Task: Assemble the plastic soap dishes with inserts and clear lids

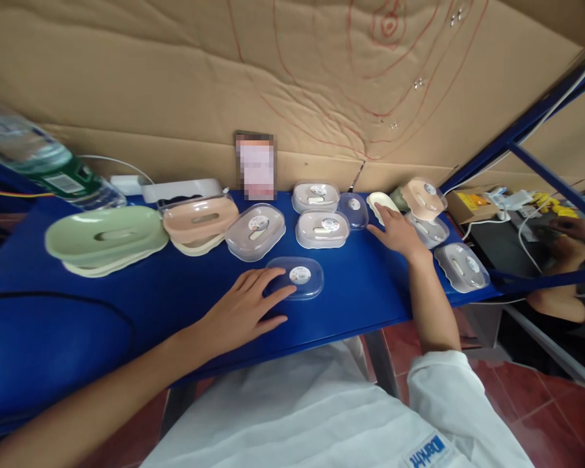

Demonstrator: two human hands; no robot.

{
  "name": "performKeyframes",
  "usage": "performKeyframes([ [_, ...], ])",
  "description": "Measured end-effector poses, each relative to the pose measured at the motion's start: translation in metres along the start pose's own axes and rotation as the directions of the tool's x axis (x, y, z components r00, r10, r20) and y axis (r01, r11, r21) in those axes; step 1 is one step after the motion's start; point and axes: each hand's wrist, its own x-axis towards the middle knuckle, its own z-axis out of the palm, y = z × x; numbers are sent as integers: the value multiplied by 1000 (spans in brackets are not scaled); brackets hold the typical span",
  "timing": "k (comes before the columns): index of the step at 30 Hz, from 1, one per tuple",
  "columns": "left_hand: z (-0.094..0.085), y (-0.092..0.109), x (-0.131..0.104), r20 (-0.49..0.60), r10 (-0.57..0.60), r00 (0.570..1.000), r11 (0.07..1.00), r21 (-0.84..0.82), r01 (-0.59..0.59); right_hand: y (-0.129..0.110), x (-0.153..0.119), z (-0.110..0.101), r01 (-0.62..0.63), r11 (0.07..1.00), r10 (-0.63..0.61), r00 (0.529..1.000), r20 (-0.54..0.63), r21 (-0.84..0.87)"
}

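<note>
My left hand is open with its fingers spread, and its fingertips lie over the left side of a clear plastic lid with a round label. Farther back, my right hand reaches to a small cream oval tray. Its fingers are stretched out over the tray's near edge, thumb apart; whether they press on it I cannot tell. Left of that tray lies another clear lid. Beside my right wrist stand a peach soap box with a clear lid and a clear-lidded box below it.
Several lidded boxes stand along the blue table. At left are green trays, peach trays and a water bottle. A phone leans on the cardboard wall. Another person's arm shows beyond the blue frame.
</note>
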Motion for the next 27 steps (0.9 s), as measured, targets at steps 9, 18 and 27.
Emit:
performKeyframes([
  [9,1,-2,0,-23,-59,998,998,17,59,-40,-63,-25,39,998,-25,967,254,-49],
  [18,1,-2,3,-74,-94,993,994,57,98,-130,-157,-17,516,730,-613,784,95,447],
  [27,-13,2,5,0,11,1000,994,-107,-11,-150,-166,3,640,588,-747,664,29,494],
])
